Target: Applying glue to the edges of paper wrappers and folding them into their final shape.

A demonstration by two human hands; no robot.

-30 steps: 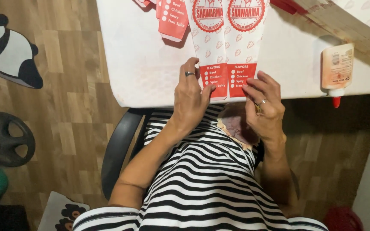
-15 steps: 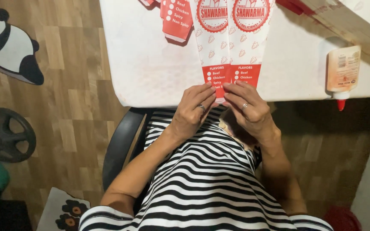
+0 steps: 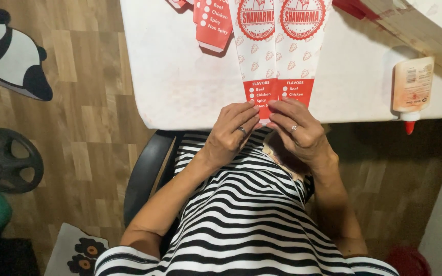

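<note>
— Where were the hands, going by the white table [image 3: 180,92]?

— Both at its near edge. The left hand [image 3: 231,134] and the right hand [image 3: 296,134] had their fingertips closed on the red bottom end of the paper sleeve [image 3: 277,46], which lay flat on the table and ran away from the edge, its end just overhanging.

— A firm hold?

— A light pinch, I'd say — fingers curled, thumbs hidden under the paper.

— What could have gone wrong?

— An uneven press could have skewed the fold or creased the thin paper. The glue bottle [image 3: 411,87], lying right of the sleeve with its red tip over the edge, could have rolled off if bumped.
</note>
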